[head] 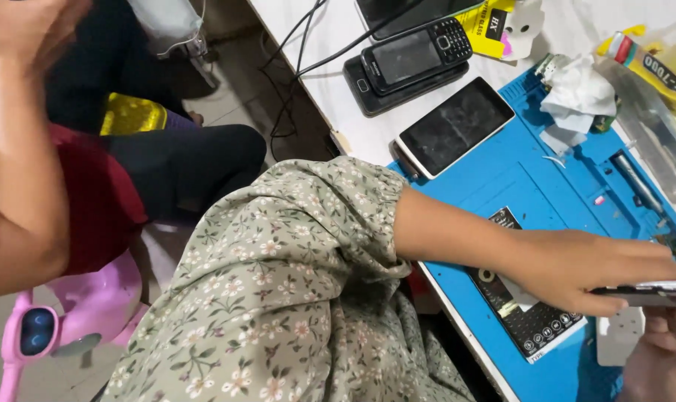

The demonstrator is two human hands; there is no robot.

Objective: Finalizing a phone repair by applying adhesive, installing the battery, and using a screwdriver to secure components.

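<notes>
My left hand point(584, 272), at the end of a floral sleeve, reaches right across the blue work mat point(517, 179) and grips a thin dark phone point(651, 292) by its edge at the frame's right side. Below the same phone my right hand point(662, 357) holds it from underneath, only partly in view. A black flat package point(528, 327) lies on the mat under my left wrist.
A white-framed phone point(456, 125) lies at the mat's top left, with two dark phones point(412, 59) stacked behind it. Crumpled tissue point(576, 93), a yellow glue tube point(654, 63) and cables point(301, 45) sit farther back. Another person's arm point(21, 171) is at left.
</notes>
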